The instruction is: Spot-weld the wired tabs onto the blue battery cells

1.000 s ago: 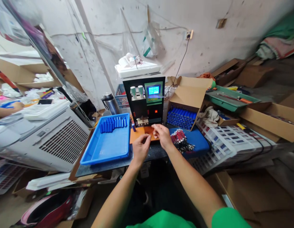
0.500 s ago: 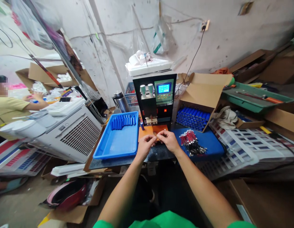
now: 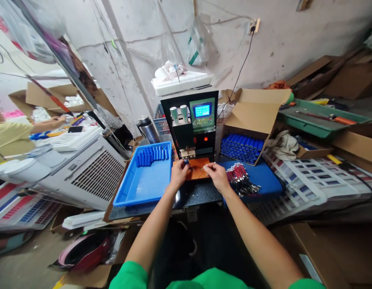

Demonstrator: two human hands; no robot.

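My left hand is closed on a blue cylindrical battery cell, which mostly hides behind the fingers. It is just below the electrodes of a black spot welder with a lit blue display. Over the right part of the orange work mat, my right hand has its thumb and forefinger pinched together. Something small and thin seems to be in that pinch, too fine to make out. To its right lies a bundle of red and black wire leads.
At left is a blue tray with blue cells along its far side. An open carton of more cells stands right of the welder. A steel flask is behind the tray. Another person works at far left.
My left hand has moved left and forward, away from my right hand, and taken hold of the cell that stood on the mat. My right hand has shifted slightly right. The view has turned slightly.
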